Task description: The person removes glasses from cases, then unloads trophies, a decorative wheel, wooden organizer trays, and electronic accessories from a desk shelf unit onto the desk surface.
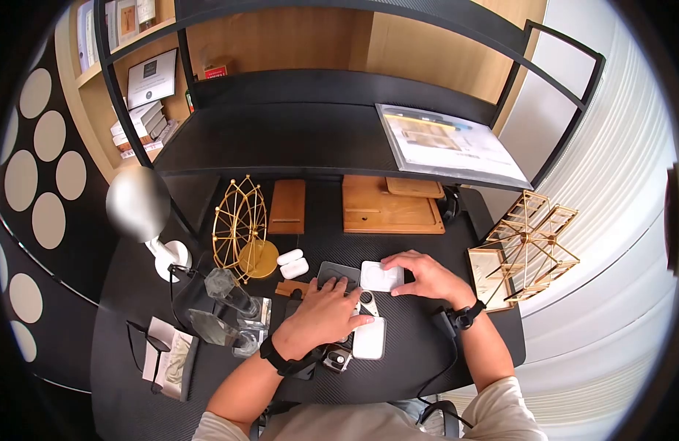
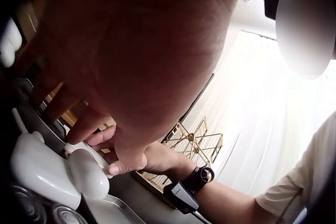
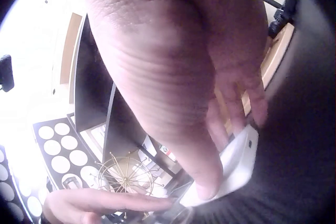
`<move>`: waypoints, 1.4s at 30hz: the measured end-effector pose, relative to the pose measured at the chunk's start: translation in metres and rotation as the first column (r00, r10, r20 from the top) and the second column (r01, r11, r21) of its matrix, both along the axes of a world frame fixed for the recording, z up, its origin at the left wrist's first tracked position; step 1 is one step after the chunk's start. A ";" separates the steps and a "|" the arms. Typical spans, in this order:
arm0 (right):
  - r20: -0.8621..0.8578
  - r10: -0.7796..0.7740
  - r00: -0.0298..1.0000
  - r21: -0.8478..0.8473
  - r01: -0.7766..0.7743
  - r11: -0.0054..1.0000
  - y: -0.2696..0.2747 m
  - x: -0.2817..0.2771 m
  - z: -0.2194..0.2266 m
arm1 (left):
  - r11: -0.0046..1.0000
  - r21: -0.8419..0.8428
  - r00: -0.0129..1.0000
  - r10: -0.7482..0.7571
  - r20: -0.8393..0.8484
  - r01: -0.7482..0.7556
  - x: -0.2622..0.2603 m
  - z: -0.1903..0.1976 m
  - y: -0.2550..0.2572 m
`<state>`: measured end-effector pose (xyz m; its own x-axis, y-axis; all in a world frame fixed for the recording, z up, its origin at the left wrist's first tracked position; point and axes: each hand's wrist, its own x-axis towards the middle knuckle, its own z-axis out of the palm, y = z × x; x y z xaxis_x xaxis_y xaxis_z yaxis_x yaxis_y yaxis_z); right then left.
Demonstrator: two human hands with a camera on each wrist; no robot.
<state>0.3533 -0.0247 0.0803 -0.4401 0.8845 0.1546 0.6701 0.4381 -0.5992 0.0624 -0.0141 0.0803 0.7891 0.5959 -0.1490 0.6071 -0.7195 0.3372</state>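
My right hand pinches a white flat rectangular box, thumb on one edge and fingers on the opposite one. Over a group of small items my left hand lies with its fingers spread, fingertips at a dark grey flat case left of the white box. Beneath its thumb shows a white rounded-corner case, with a small silver-and-black camera close by. In the left wrist view, a glossy white rounded object sits under the left palm. The left palm hides part of the group.
Left of the hands stand a gold Ferris-wheel ornament, white earbud cases and clear crystal blocks. Wooden trays lie behind, below a black shelf. A second gold wheel is at right. A cable hangs from the right wrist.
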 end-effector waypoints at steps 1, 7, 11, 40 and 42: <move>0.011 0.012 1.000 -0.047 -0.011 0.999 0.004 0.001 0.005 | 1.000 0.001 1.000 0.000 -0.002 0.000 0.000 0.000 0.000; 0.106 -0.461 0.881 0.430 0.377 0.820 0.071 0.048 0.008 | 1.000 0.012 1.000 0.026 -0.003 -0.026 0.001 0.004 -0.002; 0.306 -0.727 0.614 0.623 0.449 0.641 0.113 0.075 -0.004 | 0.991 0.132 0.984 -0.007 0.180 -0.018 0.005 -0.005 -0.002; 0.324 -0.049 0.945 0.373 -0.080 0.924 0.048 -0.042 0.012 | 0.986 -0.101 0.991 -0.133 0.034 0.136 0.012 0.001 -0.006; 0.242 -0.001 0.970 0.272 -0.067 0.960 0.049 -0.038 0.009 | 0.986 -0.099 0.990 -0.128 0.062 0.133 0.011 0.001 -0.006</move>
